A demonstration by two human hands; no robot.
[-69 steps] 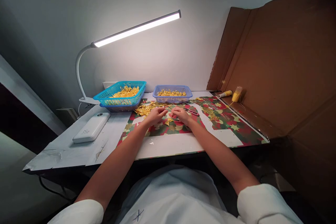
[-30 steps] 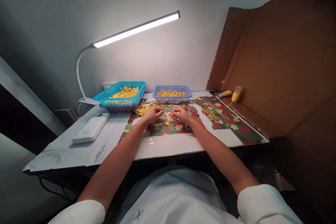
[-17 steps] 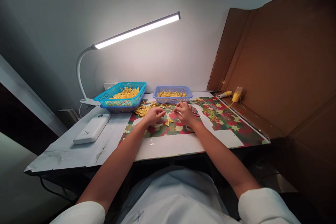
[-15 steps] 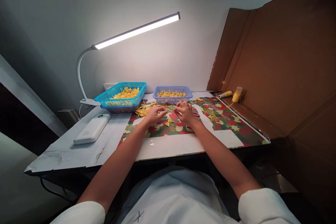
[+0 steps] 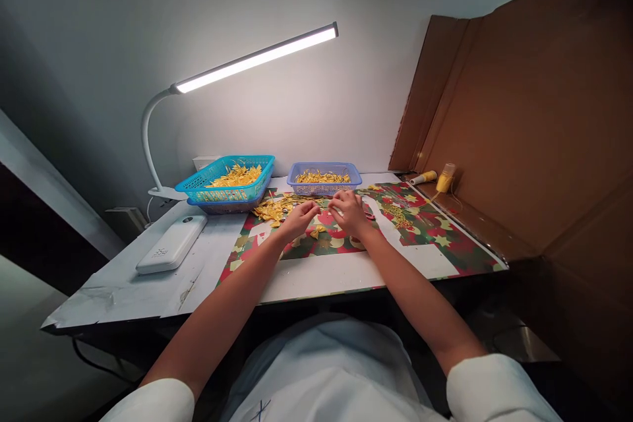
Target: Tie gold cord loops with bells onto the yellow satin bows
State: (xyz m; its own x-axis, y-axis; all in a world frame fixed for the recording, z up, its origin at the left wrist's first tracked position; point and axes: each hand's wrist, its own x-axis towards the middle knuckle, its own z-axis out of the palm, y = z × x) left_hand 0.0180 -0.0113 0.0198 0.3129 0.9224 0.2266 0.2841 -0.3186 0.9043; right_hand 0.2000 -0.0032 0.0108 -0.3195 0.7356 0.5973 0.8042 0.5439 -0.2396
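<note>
My left hand (image 5: pixel 301 217) is closed in a pinch over the middle of the patterned sheet (image 5: pixel 336 245). Facing it a short gap away, my right hand (image 5: pixel 349 212) also has its thumb and fingers pinched together. Whatever lies between the fingertips of either hand is too small to make out. Just below and between the hands lies a small gold ribbon bow (image 5: pixel 318 231). A loose pile of gold ribbon pieces (image 5: pixel 271 211) spreads behind my left hand. Beside my right hand a pink handle-like piece (image 5: pixel 369 215) shows in part.
At the back stand a turquoise basket (image 5: pixel 195 193) stacked on another basket and a lilac basket (image 5: pixel 324 189), both holding gold pieces. Gold cord (image 5: pixel 396 215) lies right. A white power bank (image 5: pixel 171 249), lamp (image 5: pixel 257 58), thread spool (image 5: pixel 446 179) and cardboard wall (image 5: pixel 524 112) surround the work area.
My left hand has moved right, closer to my right hand, and its fingers have drawn together. My right hand stays almost where it was.
</note>
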